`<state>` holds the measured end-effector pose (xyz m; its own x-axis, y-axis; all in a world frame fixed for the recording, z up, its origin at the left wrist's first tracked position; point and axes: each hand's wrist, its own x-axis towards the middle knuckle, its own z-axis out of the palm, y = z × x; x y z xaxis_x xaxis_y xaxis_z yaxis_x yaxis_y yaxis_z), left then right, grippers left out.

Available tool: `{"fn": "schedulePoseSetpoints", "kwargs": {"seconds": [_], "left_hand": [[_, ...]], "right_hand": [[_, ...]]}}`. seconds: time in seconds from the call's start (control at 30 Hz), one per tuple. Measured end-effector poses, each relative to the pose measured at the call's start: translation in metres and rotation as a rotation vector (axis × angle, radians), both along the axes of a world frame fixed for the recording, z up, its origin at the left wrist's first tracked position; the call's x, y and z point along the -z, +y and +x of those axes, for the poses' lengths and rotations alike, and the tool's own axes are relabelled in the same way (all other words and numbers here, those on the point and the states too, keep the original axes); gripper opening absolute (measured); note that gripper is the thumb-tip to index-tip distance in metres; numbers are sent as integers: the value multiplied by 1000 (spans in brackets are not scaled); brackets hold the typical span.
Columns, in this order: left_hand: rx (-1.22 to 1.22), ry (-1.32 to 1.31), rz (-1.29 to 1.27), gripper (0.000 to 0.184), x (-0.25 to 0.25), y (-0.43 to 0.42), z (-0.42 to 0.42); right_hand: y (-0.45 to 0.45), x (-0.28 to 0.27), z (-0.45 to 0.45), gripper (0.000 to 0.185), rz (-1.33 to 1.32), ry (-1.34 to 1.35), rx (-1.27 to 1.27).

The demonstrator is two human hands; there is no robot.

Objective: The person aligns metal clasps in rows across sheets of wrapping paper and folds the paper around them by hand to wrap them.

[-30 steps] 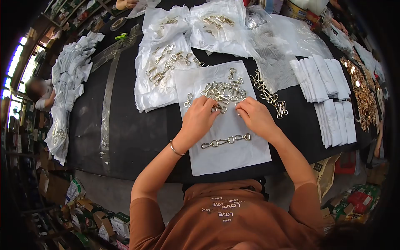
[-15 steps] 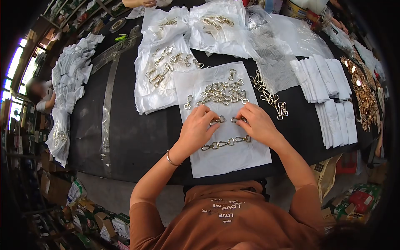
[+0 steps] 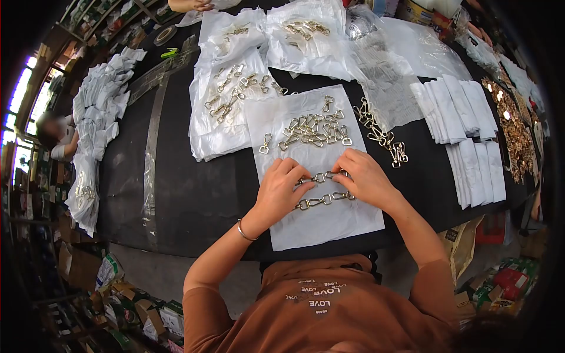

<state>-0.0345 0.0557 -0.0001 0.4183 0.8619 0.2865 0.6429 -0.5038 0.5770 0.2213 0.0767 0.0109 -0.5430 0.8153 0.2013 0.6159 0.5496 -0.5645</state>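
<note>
My left hand (image 3: 278, 189) pinches one end of a row of metal swivel snap hooks (image 3: 321, 176), and my right hand (image 3: 367, 179) pinches the opposite end. Fingers hide part of each held hook. Just below, a second row of snap hooks (image 3: 316, 202) lies across the white sheet (image 3: 321, 230), its left end partly covered by my left fingers. Beyond my fingertips, a loose pile of snap hooks (image 3: 310, 130) rests on the same sheet. One single snap hook (image 3: 265, 143) lies apart at the sheet's left side.
More hooks lie on white wrappings (image 3: 203, 132) behind and on the black table (image 3: 194, 194) at right. Folded white packets (image 3: 471, 159) and gold-coloured hardware (image 3: 511, 132) are farther right. Bunched white bags (image 3: 97, 112) line the left edge. Another person's hand (image 3: 202, 5) shows at the top.
Both hands have come slightly down toward the lower row. The hooks held in each hand, apart before, now meet in one line between them.
</note>
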Motion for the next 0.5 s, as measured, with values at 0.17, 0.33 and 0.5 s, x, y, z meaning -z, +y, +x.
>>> {"fn": "schedulePoseSetpoints", "kwargs": {"seconds": [0.17, 0.33, 0.5], "left_hand": [[19, -83, -69, 23, -8, 3, -2], [-144, -33, 137, 27, 11, 58, -6], [-166, -29, 225, 25, 29, 104, -2]], "right_hand": [[4, -8, -1, 13, 46, -16, 46], [46, 13, -23, 15, 138, 71, 144], [97, 33, -35, 13, 157, -15, 257]]}}
